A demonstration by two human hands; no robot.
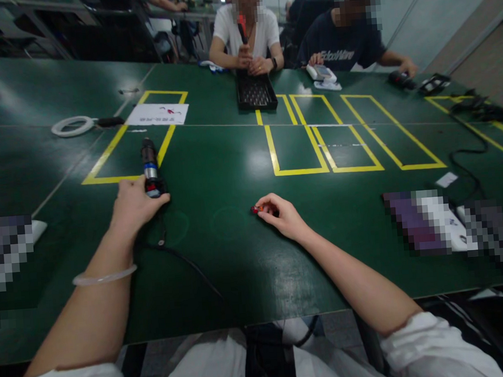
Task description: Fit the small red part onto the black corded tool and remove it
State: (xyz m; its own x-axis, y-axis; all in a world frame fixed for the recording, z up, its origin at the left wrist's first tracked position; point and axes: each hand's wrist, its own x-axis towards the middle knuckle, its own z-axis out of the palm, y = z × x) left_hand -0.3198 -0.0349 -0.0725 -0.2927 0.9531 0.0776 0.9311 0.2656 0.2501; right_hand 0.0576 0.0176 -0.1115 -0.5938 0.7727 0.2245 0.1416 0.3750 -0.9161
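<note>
Where the green table ends low in frame, I have room before my right hand, pinching a small red piece at centre; my left hand, centre-left, grips a dark tool, yellow outlines beyond.

A dark cylindrical tool, ringed by a silver metallic band and a bright blue band, points its narrower end away from the person. Its near end, black with red and pale patches, sits in the left hand, the thumb across the front and the fingers meeting its left side. Whether it rests on the table or is tilted above it is unclear. A tiny red and orange piece is pinched at the right hand's fingertips, its red end sticking out leftward; its exact shape is too small to tell.
</note>
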